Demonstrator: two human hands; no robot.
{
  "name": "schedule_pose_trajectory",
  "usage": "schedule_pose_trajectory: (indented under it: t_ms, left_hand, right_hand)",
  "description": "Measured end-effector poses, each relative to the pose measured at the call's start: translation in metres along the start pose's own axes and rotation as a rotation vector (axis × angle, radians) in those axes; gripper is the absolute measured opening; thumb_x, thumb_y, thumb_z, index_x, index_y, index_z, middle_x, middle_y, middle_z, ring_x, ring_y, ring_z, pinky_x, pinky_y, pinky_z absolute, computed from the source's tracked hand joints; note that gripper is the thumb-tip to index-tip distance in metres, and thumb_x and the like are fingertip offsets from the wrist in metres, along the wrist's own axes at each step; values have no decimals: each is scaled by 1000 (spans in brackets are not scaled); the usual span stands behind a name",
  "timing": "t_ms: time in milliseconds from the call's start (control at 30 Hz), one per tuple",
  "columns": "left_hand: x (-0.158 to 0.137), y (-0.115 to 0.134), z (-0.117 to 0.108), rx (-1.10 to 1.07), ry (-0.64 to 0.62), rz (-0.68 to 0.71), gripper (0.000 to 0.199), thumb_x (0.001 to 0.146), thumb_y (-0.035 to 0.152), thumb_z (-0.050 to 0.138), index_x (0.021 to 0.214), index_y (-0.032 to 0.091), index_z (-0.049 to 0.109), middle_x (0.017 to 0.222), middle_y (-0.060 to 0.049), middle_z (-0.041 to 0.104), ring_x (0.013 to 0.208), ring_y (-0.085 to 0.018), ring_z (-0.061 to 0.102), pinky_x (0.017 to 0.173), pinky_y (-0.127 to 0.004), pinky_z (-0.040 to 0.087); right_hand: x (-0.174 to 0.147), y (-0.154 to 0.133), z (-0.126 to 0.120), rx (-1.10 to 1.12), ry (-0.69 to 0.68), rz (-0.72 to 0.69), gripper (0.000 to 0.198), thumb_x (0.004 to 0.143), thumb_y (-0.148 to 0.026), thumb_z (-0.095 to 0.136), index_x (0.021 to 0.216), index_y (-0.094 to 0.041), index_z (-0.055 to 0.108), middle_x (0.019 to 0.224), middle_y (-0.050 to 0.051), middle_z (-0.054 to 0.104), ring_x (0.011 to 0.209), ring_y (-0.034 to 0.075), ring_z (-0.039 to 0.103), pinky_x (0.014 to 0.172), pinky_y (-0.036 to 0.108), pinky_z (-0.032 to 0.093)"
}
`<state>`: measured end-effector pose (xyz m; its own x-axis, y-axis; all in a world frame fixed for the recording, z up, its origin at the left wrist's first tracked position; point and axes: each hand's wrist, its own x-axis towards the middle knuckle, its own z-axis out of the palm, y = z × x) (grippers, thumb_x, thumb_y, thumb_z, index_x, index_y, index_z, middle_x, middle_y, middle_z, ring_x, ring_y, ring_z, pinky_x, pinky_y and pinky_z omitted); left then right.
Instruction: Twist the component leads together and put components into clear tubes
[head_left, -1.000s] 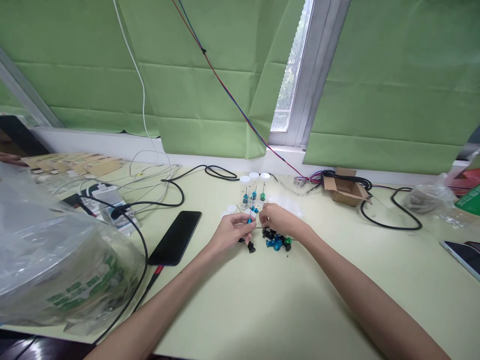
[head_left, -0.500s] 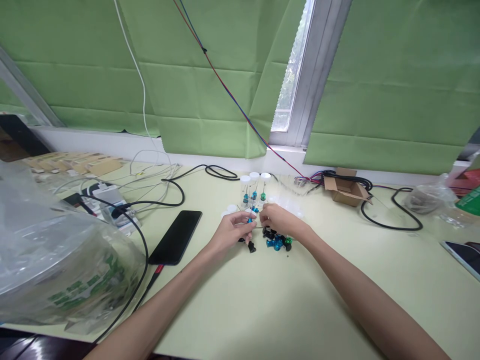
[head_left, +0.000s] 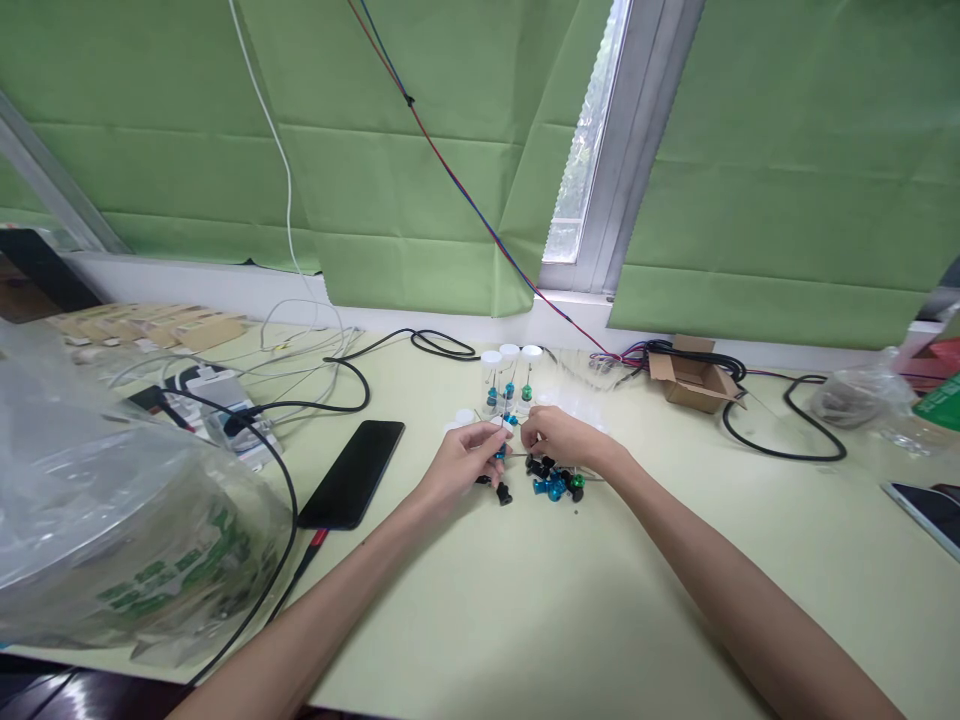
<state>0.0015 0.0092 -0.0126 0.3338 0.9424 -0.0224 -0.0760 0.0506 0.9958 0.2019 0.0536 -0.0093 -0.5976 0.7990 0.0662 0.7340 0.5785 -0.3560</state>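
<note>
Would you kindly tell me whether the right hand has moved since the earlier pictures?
No; against the cardboard box, the right hand shows no clear shift.

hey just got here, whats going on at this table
A person is handling small parts with both bare hands. The left hand holds a small blue piece in its grip. The right hand is close beside it, curled; what it holds, if anything, is hard to make out. Loose blue, black and green pieces lie just below the right hand, and clear white-lidded containers stand beyond both hands.
</note>
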Motion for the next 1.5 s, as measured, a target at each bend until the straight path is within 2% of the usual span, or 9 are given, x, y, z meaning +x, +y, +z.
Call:
schedule_pose_trajectory:
  t_ms: [267,467,667,867,1067,1333,1500]
  left_hand:
    - [-1,2,1,4,12,-15,39,74,48,74,89,12,67,77,-4,62,55,-10,57,46,-23,46]
    - [0,0,1,-2,6,-6,39,75,48,74,89,13,67,79,-5,63,55,-10,57,47,-24,47]
    - [-1,0,1,1,5,-8,38,76,48,73,89,13,67,79,-5,62,55,-10,56,47,-24,46]
    - [-1,1,1,8,2,-13,38,78,48,72,91,13,67,80,-5,62,56,-11,56,47,-23,47]
    - [0,0,0,6,3,-12,37,79,48,71,90,13,67,79,-5,61,56,-11,56,47,-23,46]
    - [0,-1,-1,-5,-7,-7,37,80,49,69,90,14,68,75,-3,60,55,-10,56,48,-23,47]
    - [-1,0,0,-14,-6,-9,38,78,50,70,89,14,68,76,-3,60,56,-11,56,48,-24,48]
  right_hand:
    - [0,0,-2,52,-10,-36,15,72,-1,64,72,-15,70,72,2,61,72,14,53,67,22,39]
    - [-1,4,0,80,-3,-37,14,73,-3,64,75,-15,71,74,2,62,74,14,54,67,22,40]
    - [-2,0,-4,66,19,-21,17,78,-3,58,73,-15,69,70,1,60,74,14,53,67,21,39]
    - [-4,-5,-11,0,11,26,13,82,-9,60,74,-14,69,77,4,61,71,13,53,64,22,38]
    - [-4,-8,-7,-104,-36,69,10,84,-14,63,74,-15,67,78,5,61,71,14,53,61,22,35]
    - [-9,-18,-5,-235,-73,111,8,91,-21,57,88,-17,63,96,8,59,76,16,58,61,24,35]
    - [-10,-21,0,-322,-104,129,18,98,-28,45,100,-17,60,99,10,55,69,17,59,56,27,33]
